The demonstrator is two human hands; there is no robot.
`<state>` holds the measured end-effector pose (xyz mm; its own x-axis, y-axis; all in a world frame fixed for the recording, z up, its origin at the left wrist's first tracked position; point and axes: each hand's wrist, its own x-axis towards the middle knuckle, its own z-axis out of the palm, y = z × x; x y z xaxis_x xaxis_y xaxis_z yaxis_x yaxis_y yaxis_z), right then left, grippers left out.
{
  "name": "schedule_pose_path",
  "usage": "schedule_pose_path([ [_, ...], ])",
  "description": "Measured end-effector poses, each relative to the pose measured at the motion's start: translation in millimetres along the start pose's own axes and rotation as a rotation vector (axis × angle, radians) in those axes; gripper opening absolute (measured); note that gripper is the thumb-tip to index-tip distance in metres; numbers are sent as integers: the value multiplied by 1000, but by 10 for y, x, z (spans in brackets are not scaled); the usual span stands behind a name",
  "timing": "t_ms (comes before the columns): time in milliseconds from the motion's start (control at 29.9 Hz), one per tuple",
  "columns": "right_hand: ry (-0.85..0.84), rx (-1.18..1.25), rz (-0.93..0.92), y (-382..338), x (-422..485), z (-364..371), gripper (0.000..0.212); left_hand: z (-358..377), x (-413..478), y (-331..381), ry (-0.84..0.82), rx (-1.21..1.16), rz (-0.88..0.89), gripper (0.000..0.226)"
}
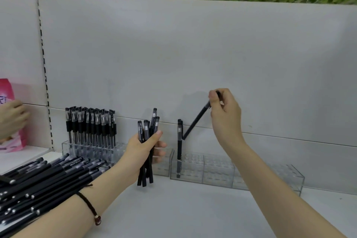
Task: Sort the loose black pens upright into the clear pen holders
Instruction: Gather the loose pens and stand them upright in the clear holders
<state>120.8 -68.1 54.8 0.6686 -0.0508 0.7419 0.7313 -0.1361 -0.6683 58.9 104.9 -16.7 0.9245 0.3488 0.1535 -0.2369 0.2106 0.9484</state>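
My left hand point(144, 149) grips a bunch of several black pens point(147, 133), held upright above the white shelf. My right hand point(225, 114) pinches the top of a single black pen point(195, 121), which slants down to the left, its lower tip above the left end of a clear pen holder point(241, 174). Two pens point(179, 141) stand upright in that holder's left end. A second clear holder point(92, 149) at the left is packed with several upright pens point(90, 124). A pile of loose black pens point(42, 179) lies at the lower left.
The grey back panel point(193, 54) rises right behind the holders. Another person's hand point(11, 118) reaches in at the far left, in front of a pink package point(7, 102). A slotted upright point(45, 75) divides the shelf bays. Bare white shelf point(183, 212) lies in front.
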Motion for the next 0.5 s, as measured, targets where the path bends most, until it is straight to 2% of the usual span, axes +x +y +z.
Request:
schedule_pose_path([
  [167, -105, -222, -76, 90, -64, 31, 18, -38, 37, -34, 4, 43, -24, 26],
  [301, -171, -257, -90, 145, -143, 90, 18, -14, 19, -44, -37, 78, -51, 26],
  [502, -207, -300, -102, 121, -140, 86, 18, 11, 21, -6, -58, -42, -137, 16],
])
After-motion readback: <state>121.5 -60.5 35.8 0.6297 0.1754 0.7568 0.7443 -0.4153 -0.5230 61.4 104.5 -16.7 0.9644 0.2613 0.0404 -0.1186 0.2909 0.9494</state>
